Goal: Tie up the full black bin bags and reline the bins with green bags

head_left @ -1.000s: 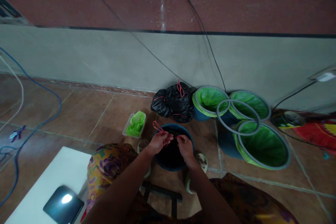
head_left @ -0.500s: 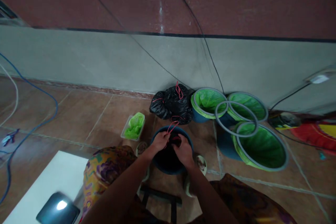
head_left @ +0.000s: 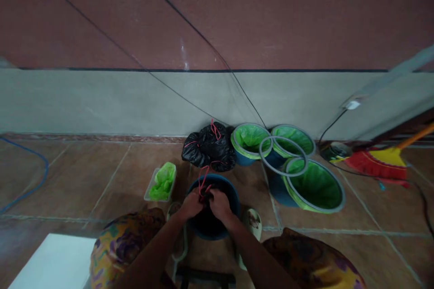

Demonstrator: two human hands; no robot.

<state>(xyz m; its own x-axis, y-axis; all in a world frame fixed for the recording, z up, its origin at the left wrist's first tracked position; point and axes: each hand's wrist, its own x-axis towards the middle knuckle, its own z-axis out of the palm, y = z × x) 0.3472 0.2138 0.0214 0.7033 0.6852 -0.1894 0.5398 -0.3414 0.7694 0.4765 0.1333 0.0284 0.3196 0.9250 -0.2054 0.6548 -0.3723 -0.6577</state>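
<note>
Between my feet stands a blue bin (head_left: 235, 189) with a dark interior. Over its opening, my left hand (head_left: 191, 203) is closed around a red drawstring (head_left: 203, 176), whose loop sticks up above the fingers. My right hand (head_left: 219, 204) is closed too, close beside the left, pinching the gathered dark top of what looks like a black trash bag. The rest of that bag is lost in the shadow inside the bin. Just behind, filled black trash bags (head_left: 217, 146) with red ties rest against the wall.
Right of me are several blue bins with green liners (head_left: 313, 185), a loose grey ring (head_left: 284, 174) lying across them. A plastic tub (head_left: 148, 194) with green bags (head_left: 164, 181) sits at left. A red and yellow broom (head_left: 378, 165), cables and a white board (head_left: 54, 262) are farther out.
The view has turned up and to the right. My hands have drawn closer together over the bin, gathering the top of the bag and its red string.
</note>
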